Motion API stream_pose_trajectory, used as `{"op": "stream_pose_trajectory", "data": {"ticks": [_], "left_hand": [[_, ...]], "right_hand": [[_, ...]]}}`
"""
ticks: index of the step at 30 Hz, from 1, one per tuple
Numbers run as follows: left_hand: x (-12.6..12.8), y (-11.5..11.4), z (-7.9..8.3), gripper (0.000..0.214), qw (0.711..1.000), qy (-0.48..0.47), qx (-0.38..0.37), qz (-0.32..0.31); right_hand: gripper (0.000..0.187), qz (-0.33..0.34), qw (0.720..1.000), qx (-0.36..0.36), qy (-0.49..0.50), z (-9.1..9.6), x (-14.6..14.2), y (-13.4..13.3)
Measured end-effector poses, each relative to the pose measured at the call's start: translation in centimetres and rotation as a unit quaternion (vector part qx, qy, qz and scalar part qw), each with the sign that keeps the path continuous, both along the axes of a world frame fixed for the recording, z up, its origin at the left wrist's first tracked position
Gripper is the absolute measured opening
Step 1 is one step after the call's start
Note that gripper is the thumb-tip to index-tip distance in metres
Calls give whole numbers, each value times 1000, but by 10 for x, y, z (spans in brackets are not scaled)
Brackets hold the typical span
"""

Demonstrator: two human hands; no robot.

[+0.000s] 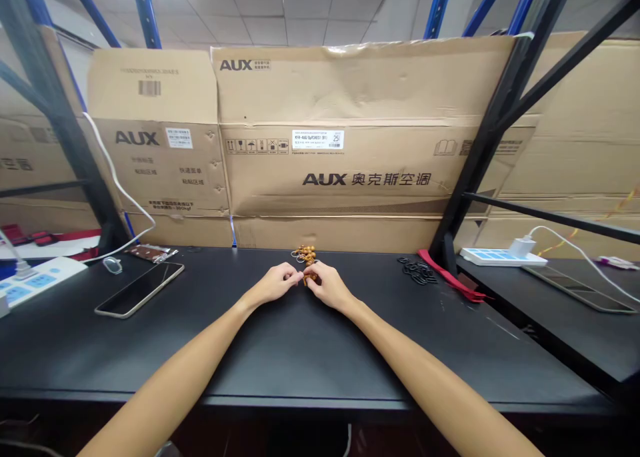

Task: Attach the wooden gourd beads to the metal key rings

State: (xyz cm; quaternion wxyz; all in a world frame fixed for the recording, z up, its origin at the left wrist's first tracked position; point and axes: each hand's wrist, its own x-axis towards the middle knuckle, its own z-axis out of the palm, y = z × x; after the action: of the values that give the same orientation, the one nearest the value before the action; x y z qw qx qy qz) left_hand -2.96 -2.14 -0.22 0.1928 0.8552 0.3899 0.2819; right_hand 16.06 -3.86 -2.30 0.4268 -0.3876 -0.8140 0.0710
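Near the back of the black table (300, 350), both hands meet at a small string of orange-brown beads (307, 280). My right hand (329, 285) pinches these beads between thumb and fingers. My left hand (275, 282) has its fingers pressed together right beside them; whatever lies between its fingertips is too small to make out. Just beyond my fingers is a little pile of similar brown beaded pieces (309, 250), with silvery key rings (295, 255) at its left side. The fingers partly hide where the beads in hand meet the pile.
A phone (140, 290) and a power strip (40, 280) lie on the left. To the right are black rings or links (419, 270) and a red strap (450, 277) by the rack post (477, 137). Cardboard (350, 90) walls off the back.
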Motion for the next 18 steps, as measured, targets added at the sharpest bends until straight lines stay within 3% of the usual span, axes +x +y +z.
{"op": "stream_pose_trajectory", "data": {"ticks": [7,15,18], "left_hand": [[-3,3,-1,26,1000,-13,3,-17],[-1,2,-1,40,1000,-21,-2,-12],[-2,4,-2,34,1000,-13,8,-19]], "right_hand": [[15,-12,1000,-8,-15,-3,2,4],[14,15,1000,0,-12,-1,1,1],[15,19,1000,-4,-11,-2,2,2]]}}
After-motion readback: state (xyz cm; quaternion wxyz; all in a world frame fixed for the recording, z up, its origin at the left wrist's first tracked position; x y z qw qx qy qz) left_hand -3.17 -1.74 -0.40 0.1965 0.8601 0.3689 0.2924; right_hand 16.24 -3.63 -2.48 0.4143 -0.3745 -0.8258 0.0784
